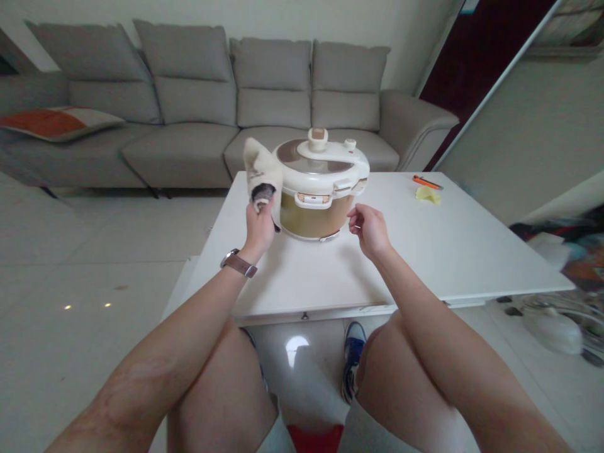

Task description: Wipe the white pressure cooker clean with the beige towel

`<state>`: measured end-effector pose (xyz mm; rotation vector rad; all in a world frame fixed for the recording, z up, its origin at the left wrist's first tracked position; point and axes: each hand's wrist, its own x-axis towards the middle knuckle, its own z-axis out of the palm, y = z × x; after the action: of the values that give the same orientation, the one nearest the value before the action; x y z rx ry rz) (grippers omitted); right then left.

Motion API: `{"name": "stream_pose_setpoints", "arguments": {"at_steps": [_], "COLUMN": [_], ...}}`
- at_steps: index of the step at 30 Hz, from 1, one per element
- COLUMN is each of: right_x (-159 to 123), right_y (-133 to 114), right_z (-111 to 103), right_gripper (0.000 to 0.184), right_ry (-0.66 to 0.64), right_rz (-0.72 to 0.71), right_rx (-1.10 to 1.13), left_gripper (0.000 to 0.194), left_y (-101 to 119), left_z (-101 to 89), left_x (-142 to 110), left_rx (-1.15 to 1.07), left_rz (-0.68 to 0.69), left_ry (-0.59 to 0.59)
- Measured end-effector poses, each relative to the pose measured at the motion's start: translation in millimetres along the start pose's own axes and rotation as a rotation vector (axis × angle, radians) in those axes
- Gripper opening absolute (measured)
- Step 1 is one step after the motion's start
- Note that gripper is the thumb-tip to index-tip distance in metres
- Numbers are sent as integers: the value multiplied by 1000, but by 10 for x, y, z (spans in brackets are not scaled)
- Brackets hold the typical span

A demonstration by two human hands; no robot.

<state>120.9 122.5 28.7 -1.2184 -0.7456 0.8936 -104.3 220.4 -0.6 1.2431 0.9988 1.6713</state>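
Note:
A white and gold electric pressure cooker (311, 217) stands upright on the white table, its lid on and a knob on top. My left hand (259, 229), with a watch on the wrist, is closed around a cream cloth (259, 162) with a dark patch. The cloth sticks up beside the cooker's left side and overlaps its edge. Close to the cooker's lower right side is my right hand (370, 229), fingers curled in. A small pale bit shows at its fingertips, too small to name. I cannot tell whether those fingers touch the cooker.
On the white table (438, 251), an orange cutter (427, 182) and a crumpled yellow cloth or paper (428, 195) lie at the back right. A grey sofa (274, 94) runs behind. Several jumbled items, including a whitish lid-like thing (552, 330), are on the floor at right.

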Motion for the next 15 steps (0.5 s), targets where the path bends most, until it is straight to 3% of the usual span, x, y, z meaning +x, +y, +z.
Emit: {"name": "stream_pose_setpoints", "arguments": {"at_steps": [2,4,7,10,13,15], "right_x": [4,6,4,1,-3,-9], "right_y": [16,24,24,19,11,-1], "right_z": [15,27,33,32,27,22], "right_gripper": [27,27,28,29,29,29], "right_ry": [-9,-17,-21,-24,-23,-19], "right_rz": [-3,-4,-7,-11,-11,-14], "right_rx": [1,1,-1,9,15,19], "left_gripper": [30,29,32,34,33,33], "left_y": [-64,-103,-142,-218,-310,-326], "left_z": [26,56,95,112,121,126], "left_x": [-54,-102,-118,-87,-64,-60], "left_rx": [64,74,24,-59,-135,-148], "left_rz": [9,14,-44,-188,-294,-290], "left_ry": [-78,-81,37,144,170,181]}}
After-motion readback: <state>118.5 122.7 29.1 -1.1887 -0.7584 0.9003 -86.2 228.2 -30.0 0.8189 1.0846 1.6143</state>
